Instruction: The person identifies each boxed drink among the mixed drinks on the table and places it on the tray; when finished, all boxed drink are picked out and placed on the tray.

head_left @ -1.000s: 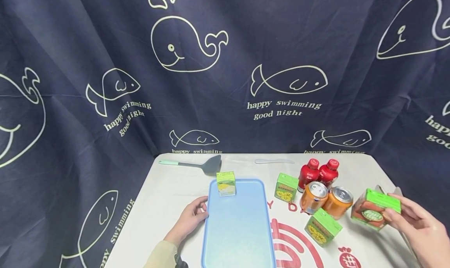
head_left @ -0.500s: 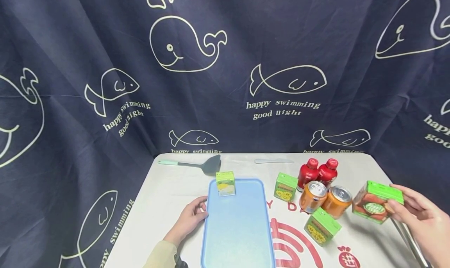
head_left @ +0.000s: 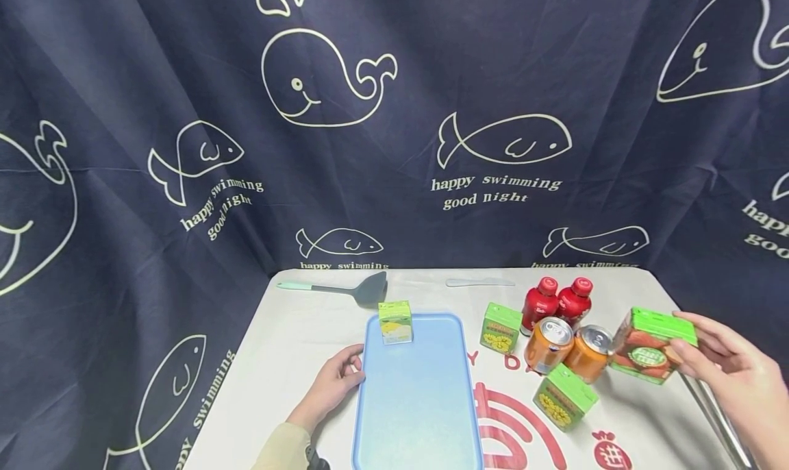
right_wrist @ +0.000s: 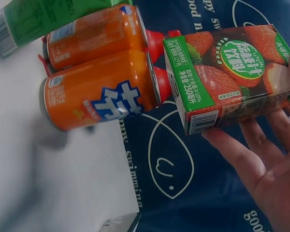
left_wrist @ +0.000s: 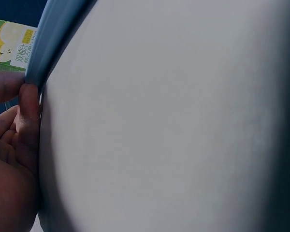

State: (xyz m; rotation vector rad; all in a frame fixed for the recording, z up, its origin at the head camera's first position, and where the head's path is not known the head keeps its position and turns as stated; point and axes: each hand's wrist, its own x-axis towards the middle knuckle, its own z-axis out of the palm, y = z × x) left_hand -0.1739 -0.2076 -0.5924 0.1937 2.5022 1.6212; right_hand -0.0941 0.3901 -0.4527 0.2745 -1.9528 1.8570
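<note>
My right hand (head_left: 733, 360) grips a green-topped juice box (head_left: 653, 347) with strawberry-like red fruit printed on it. It is held above the table, right of two orange soda cans (head_left: 550, 345); the right wrist view shows the carton (right_wrist: 232, 72) between thumb and fingers. At the left long edge of a light blue tray (head_left: 419, 401), my left hand (head_left: 333, 381) pinches the rim, with thumb and finger at the rim (left_wrist: 41, 48) in the left wrist view. A yellow-green juice box (head_left: 396, 323) stands at the tray's far left corner.
Two red bottles (head_left: 574, 301) stand behind the cans. Green juice boxes with yellow fruit stand left of the cans (head_left: 501, 329) and in front of them (head_left: 564, 398). A spatula (head_left: 370, 289) and a pale knife (head_left: 481, 283) lie at the back. A long metal utensil (head_left: 718, 418) lies under my right hand.
My right hand has raised the strawberry juice box and, over the last half second, shifted it slightly left toward the cans. My left hand and the tray stay put.
</note>
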